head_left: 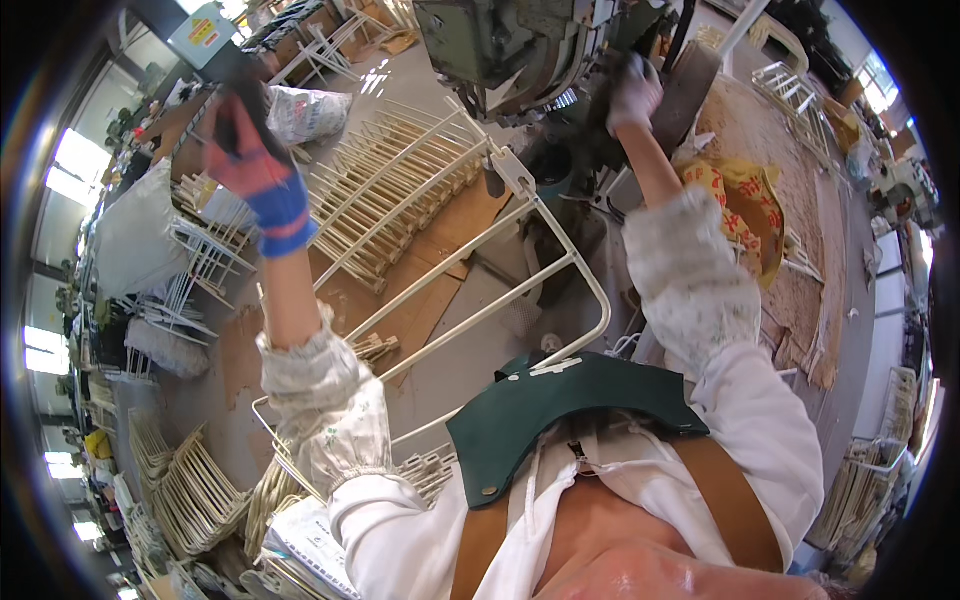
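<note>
My left hand [245, 160], in a red and blue glove with dark fingers, is raised at the upper left, just below a grey box. Motion smears its fingers, and I cannot make out anything in it. At the upper right my right hand [637, 95], in a pale glove, reaches to the dark side of a green machine [468, 45]; its fingers are blurred and partly hidden. Between my arms a cream metal tube frame [480, 238] with rounded corners slants from under the machine head toward my green apron [570, 400]. Neither hand visibly touches this frame.
Behind the frame, a row of similar cream frames [400, 180] stands on cardboard. More frames [195, 490] are stacked at the lower left. A yellow sack with red print [745, 205] lies right of my right forearm, beside a worn brown board [765, 130]. The grey box [203, 40] hangs upper left.
</note>
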`<state>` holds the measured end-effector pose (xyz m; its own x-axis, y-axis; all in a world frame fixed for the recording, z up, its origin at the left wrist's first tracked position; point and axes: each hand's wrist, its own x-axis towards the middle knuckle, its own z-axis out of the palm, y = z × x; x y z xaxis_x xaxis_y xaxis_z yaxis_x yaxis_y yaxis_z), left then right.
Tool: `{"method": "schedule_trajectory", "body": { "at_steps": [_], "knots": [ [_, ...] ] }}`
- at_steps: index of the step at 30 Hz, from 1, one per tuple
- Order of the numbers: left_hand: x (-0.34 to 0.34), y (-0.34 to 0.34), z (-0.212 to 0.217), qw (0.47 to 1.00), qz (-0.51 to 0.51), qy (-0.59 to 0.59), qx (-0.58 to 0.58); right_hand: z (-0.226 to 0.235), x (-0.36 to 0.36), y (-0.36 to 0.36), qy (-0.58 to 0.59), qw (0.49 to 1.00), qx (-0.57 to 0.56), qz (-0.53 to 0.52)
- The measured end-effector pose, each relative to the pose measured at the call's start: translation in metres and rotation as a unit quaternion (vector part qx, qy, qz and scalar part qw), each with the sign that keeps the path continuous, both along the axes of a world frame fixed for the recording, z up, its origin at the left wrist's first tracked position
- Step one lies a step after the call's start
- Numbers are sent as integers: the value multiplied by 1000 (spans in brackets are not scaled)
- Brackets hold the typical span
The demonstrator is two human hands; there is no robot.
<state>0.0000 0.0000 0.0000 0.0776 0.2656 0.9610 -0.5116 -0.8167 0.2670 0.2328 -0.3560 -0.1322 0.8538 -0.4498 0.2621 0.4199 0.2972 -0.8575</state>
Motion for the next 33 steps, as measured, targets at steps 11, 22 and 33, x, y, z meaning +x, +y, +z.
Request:
{"method": "schedule_trajectory", "body": {
  "at_steps": [11,22,33],
  "knots": [
    [-180,121,-293,641,290,703,-108,-119,-154,-14,253,842,-110,464],
    [-294,398,-393,581,348,646,-352,-131,-140,102,63,886,-364,280],
    [-183,411,-352,623,-87,585,-511,-100,-113,100,284,819,-222,446]
  ]
}}
